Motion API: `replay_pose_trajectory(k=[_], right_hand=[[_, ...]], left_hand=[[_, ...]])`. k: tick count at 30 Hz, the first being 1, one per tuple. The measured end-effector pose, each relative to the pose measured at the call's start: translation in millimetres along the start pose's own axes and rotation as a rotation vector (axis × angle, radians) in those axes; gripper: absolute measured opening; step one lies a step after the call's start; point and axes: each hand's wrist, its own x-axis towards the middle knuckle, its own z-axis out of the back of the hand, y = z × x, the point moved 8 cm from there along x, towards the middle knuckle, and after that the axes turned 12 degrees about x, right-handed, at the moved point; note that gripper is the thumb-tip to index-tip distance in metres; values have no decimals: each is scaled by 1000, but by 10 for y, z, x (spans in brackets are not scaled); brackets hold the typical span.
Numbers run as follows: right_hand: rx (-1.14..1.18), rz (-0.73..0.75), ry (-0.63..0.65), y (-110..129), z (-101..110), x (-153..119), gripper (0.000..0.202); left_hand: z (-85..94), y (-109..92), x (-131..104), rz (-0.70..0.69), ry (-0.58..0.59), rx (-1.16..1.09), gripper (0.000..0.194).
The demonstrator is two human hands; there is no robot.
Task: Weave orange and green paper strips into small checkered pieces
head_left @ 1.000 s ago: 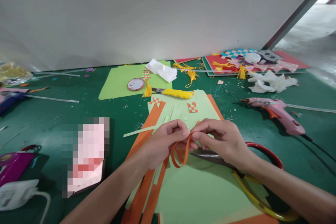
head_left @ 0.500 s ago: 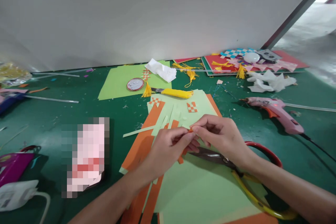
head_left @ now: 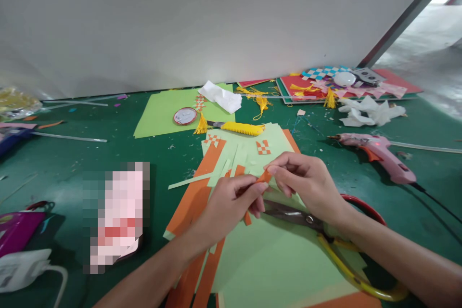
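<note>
Between my two hands is a small orange paper strip. My left hand pinches its lower end between thumb and fingers. At its upper end, the thumb and forefinger of my right hand are closed on it. Below the hands lie large scissors with one red and one yellow handle, on light green paper. Orange strips and thin green strips run along the paper's left side. Two small orange-and-white woven checkered pieces rest on the paper beyond my hands.
A yellow cutter knife, a round tin and crumpled tissue lie farther back. At right is a pink glue gun with its cord. A blurred pink object and a white plug are at left.
My right hand has shifted slightly up and right, away from my left. More of the orange strip now shows between the fingers.
</note>
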Motion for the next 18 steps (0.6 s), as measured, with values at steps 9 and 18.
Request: replay_pose_trajectory(k=[9,18], right_hand=[[74,30,-43,-5,61,16,19],[213,29,-122,-57,158,52,16]], left_hand=[[61,-75,-12,-59,-71,112,42],[152,-82,-26,-39,-164,100,36]])
